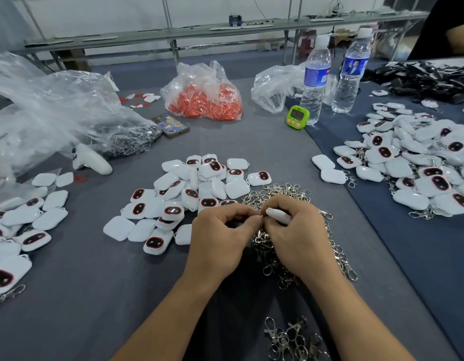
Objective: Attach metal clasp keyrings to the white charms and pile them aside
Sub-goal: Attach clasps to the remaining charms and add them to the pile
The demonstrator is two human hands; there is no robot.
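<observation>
One wide-angle camera, worn on the head, looks forward and down across the table (100,295) from close above it. The left hand (220,238) and right hand (294,238) sit nearest, just below centre, forearms entering from the bottom edge; the far shelf (225,31) runs along the top.

Small assembly workshop — hand piecework. Long grey-cloth bench (95,308) heaped with identical white charms (199,183) and loose metal clasp keyrings (285,190); pile of clasped charms (421,162) at right. Bulk parts in clear plastic bags (202,100). Green timer (297,116), water bottles (315,79) — metal-framed shelving (173,35) behind, second person's arm (460,40) at far edge.
</observation>
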